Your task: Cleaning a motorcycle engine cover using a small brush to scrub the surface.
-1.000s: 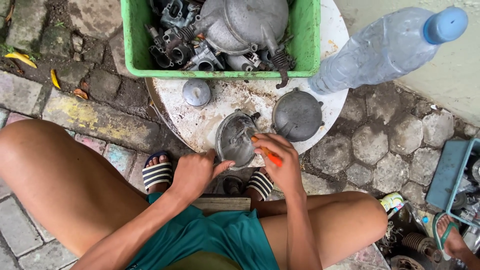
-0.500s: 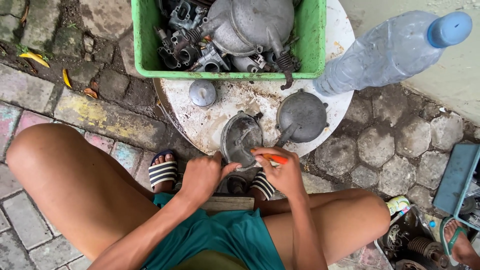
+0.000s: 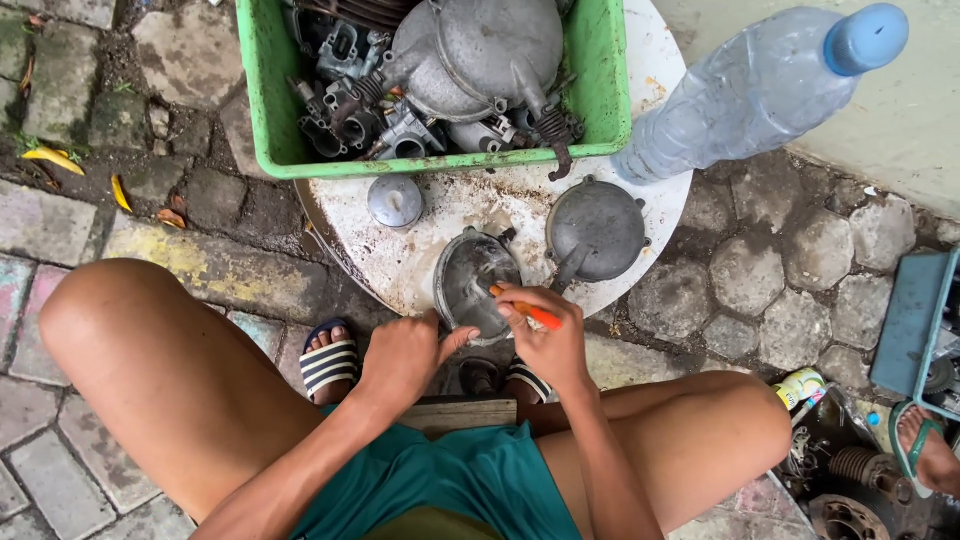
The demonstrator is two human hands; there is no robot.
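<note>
My left hand (image 3: 405, 358) grips the near edge of a grey metal engine cover (image 3: 472, 282) that lies open side up on a round white table (image 3: 430, 270). My right hand (image 3: 545, 335) holds an orange-handled tool (image 3: 530, 312) whose tip points into the cover. A second round grey cover (image 3: 597, 232) rests just right of it on the table. A small grey metal cap (image 3: 395, 202) sits to the left, near the crate.
A green plastic crate (image 3: 260, 100) full of grey engine parts stands at the table's far side. A large clear water bottle with a blue cap (image 3: 750, 95) leans at the right. Stone paving surrounds the table; a blue box (image 3: 915, 320) and springs lie at far right.
The view has shifted slightly. My hands stay on the cover and the orange tool, which is now angled a little further into the cover.
</note>
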